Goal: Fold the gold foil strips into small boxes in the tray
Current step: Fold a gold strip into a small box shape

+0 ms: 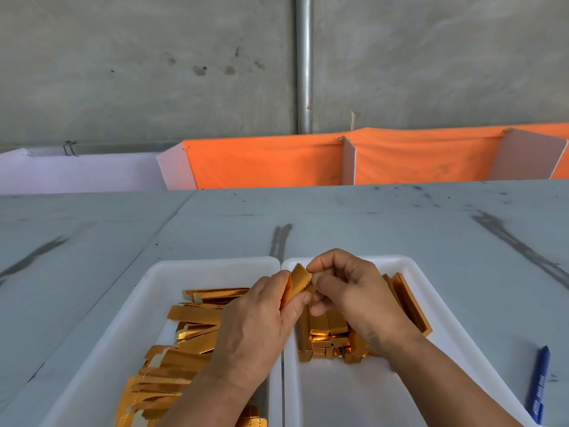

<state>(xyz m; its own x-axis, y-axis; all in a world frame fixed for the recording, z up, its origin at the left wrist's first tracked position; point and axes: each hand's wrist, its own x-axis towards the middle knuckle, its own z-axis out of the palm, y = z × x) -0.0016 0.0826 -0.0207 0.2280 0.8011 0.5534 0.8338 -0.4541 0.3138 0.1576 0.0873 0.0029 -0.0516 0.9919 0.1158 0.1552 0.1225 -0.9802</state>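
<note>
Left hand (258, 322) and right hand (354, 300) both pinching one gold foil strip (300, 280), above white trays (215, 262)

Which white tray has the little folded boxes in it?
The right tray, the one nearer the blue pen. It holds folded gold boxes packed together, while the left tray holds flat gold strips.

Left hand (255, 322) and right hand (354, 300) pinch foil strip (299, 280).
</note>
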